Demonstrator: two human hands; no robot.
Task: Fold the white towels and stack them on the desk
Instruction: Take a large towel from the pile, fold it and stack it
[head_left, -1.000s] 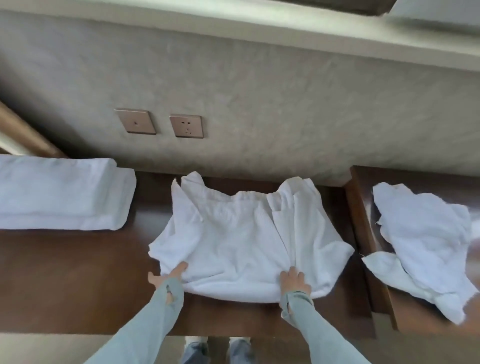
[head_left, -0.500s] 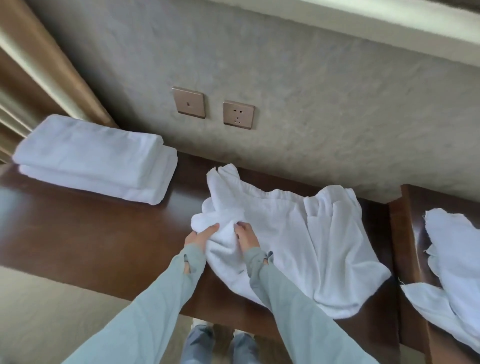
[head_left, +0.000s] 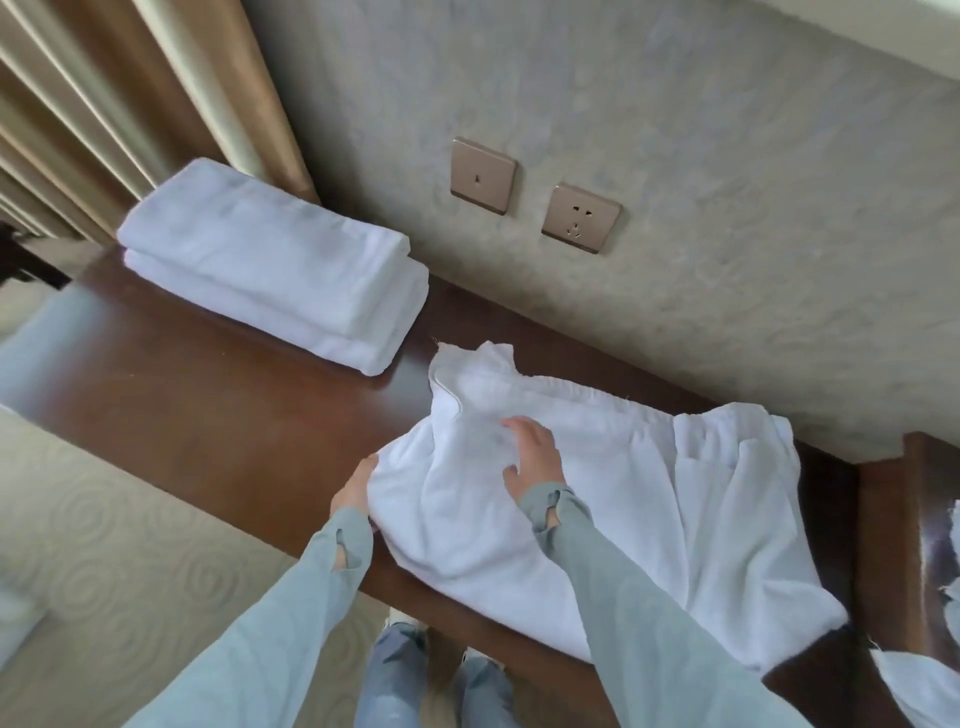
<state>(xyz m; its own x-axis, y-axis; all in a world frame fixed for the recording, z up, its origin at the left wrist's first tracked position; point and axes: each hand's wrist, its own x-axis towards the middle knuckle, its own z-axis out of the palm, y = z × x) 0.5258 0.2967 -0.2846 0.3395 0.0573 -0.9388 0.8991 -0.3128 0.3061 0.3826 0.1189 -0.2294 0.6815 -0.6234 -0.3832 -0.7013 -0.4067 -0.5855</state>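
A crumpled white towel (head_left: 649, 499) lies spread on the dark wooden desk (head_left: 208, 415), right of centre. My left hand (head_left: 356, 486) is at the towel's left edge, its fingers tucked under the cloth and hidden. My right hand (head_left: 535, 457) lies on top of the towel's left part with fingers spread and fairly straight, pressing the cloth. A stack of two folded white towels (head_left: 275, 265) sits at the desk's back left.
Behind the desk is a textured wall with a switch (head_left: 483, 175) and a socket (head_left: 581, 218). Curtains (head_left: 130, 93) hang at the left. A lower wooden unit (head_left: 883, 545) at the right holds another loose white towel (head_left: 930, 680). Patterned carpet lies below.
Both hands left the towel's near edge and went to its left end. The left side of the towel is now bunched up, and the view has swung left.
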